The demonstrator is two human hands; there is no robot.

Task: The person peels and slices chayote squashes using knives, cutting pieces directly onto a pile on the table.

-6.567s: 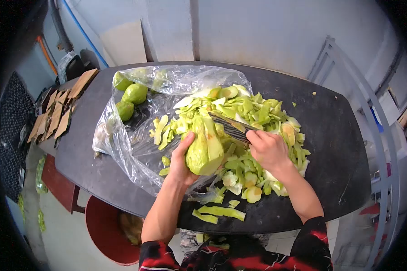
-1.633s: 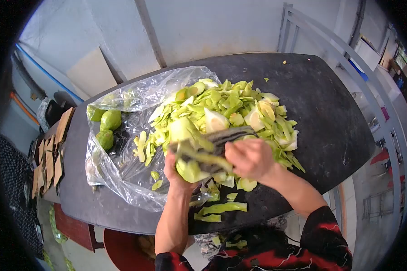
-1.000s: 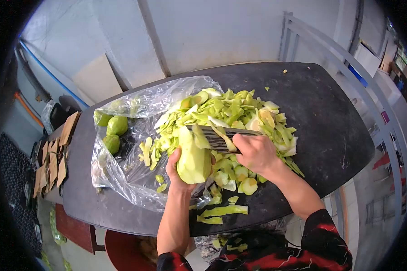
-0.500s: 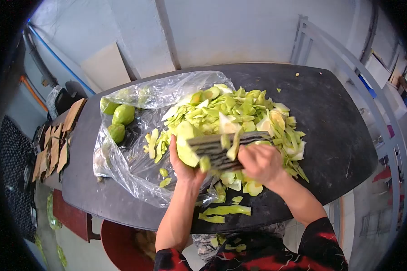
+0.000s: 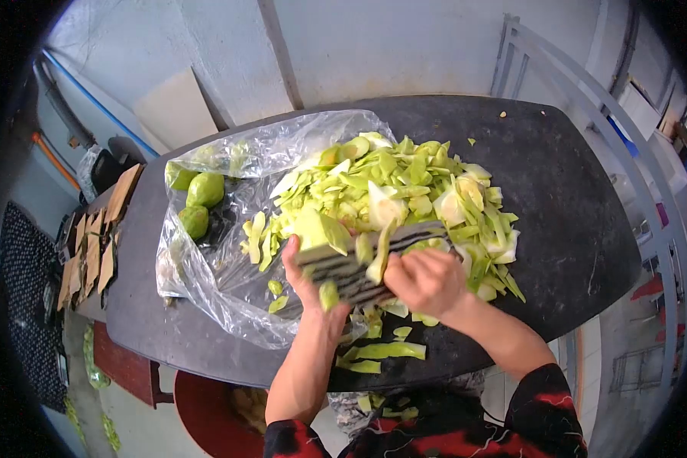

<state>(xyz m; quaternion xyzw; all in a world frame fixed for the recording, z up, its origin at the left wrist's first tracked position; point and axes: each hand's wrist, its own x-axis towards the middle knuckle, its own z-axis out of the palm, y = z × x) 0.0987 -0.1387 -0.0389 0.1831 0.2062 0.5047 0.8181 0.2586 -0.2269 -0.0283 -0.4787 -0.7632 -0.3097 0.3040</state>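
Observation:
My left hand (image 5: 314, 296) is wrapped round a peeled, pale green fruit (image 5: 317, 231), which looks like a green mango, near the table's middle. In my right hand (image 5: 429, 282) is a broad knife (image 5: 343, 271); its dark-and-grey streaked blade lies across the front of the fruit and hides its lower part. Several green slivers stick to the blade, and motion blurs it. The knife's handle is covered by my right fingers. Just behind both hands spreads a heap of cut green slices (image 5: 404, 172), some with whitish cores.
A clear plastic bag (image 5: 237, 309) lies spread at the left, holding several whole green fruits (image 5: 205, 189). Peel strips (image 5: 389, 350) lie by the front edge of the black table (image 5: 565, 229). Below stands a red tub (image 5: 202, 412). A grey metal rail (image 5: 588, 84) runs along the right.
My right hand and the knife have moved left and slightly down, so the blade now covers more of the fruit. The left hand has shifted little, and the fruit has tilted.

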